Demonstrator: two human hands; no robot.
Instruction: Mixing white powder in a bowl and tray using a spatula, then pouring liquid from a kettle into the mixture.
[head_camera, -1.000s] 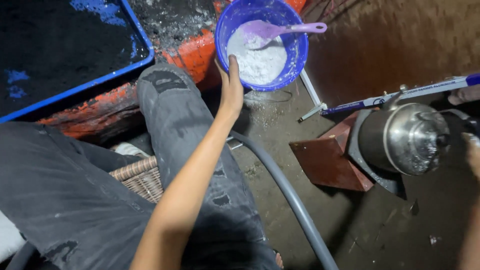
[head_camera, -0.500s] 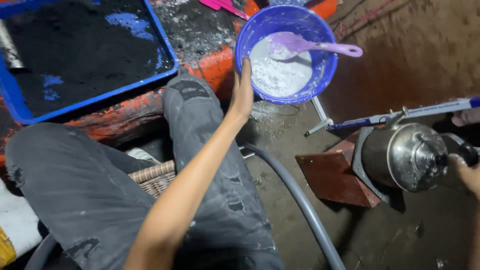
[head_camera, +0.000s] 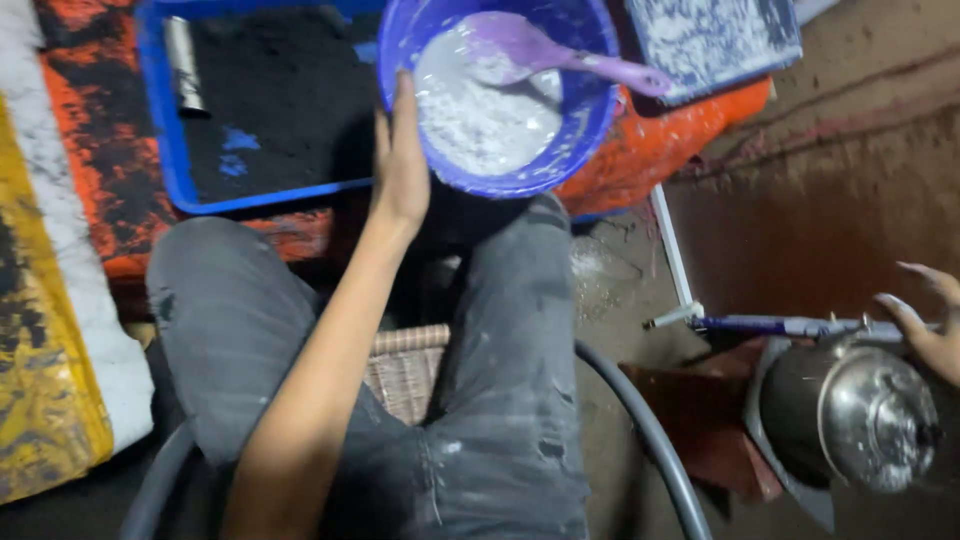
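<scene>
your left hand (head_camera: 400, 165) is pressing flat against the blue bowl (head_camera: 520, 175) at upper centre, already holding white paste with the purple spoon (head_camera: 560, 55) lying unused. your right hand (head_camera: 925, 325), fingers loose and grasping nothing, is hovering by the steel canister (head_camera: 850, 410) at lower right.

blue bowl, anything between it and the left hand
Nothing visible. The left hand lies flat against the outer wall of the blue bowl, touching its rim. The purple scoop sits inside the bowl, clear of the hand.
</scene>
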